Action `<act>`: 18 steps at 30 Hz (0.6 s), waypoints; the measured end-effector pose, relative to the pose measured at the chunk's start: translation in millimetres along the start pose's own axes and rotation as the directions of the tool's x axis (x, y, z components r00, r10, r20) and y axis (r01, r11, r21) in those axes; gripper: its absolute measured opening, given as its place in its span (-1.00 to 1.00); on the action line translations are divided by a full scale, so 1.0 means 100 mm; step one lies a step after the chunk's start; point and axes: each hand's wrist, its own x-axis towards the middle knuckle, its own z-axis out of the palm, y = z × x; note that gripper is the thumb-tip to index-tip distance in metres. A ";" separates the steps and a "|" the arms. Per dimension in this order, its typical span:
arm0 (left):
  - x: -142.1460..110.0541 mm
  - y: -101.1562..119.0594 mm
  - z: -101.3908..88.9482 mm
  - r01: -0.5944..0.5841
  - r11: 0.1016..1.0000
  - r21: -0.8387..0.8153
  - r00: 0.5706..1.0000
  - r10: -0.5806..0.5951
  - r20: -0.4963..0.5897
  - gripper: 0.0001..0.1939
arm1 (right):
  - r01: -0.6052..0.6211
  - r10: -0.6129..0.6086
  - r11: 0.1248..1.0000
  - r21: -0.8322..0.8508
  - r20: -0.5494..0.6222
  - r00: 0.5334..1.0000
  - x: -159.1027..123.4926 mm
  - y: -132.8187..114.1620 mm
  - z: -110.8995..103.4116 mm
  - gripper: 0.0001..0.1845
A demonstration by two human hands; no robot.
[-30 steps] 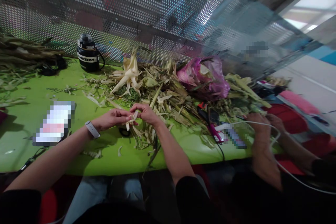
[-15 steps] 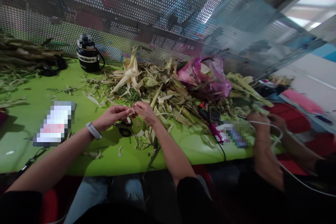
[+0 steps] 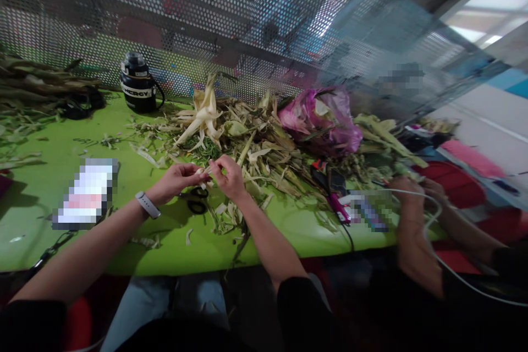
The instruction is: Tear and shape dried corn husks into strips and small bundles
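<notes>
My left hand, with a pale watch band on its wrist, pinches a small whitish piece of corn husk between thumb and fingertips. Close against its right side is my right hand, its thumb and forefinger pinched at the edge of the same piece. The piece is too small to make out its full shape. Just below the hands lie black loops like scissor handles on the green table. Behind the hands spreads a heap of dry corn husks, with a pale, peeled-back husk on it.
A black flask stands at the back left, and a phone lies left of my forearm. Pink plastic bag and a magenta-handled tool are to the right. Another person's hands work at far right. A perforated screen backs the table.
My right hand has turned upward and drawn back slightly, its fingers now apart from the left fingertips. My left hand stays nearly in place, still pinching the piece.
</notes>
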 end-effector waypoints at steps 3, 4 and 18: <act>-0.01 0.04 -0.01 0.003 0.998 0.057 1.000 -0.003 0.002 -0.67 | -0.013 0.011 0.999 -0.031 -0.062 0.998 -0.01 0.00 0.02 -0.68; -0.02 0.05 -0.01 0.004 0.997 0.074 1.000 -0.005 0.009 -0.66 | -0.027 0.024 0.999 -0.034 -0.077 0.997 0.00 0.00 0.02 -0.67; 0.03 0.00 0.03 -0.057 0.998 -0.042 0.949 0.041 -0.313 -0.53 | -0.281 0.240 0.953 0.113 0.284 0.928 0.02 -0.12 -0.07 -0.60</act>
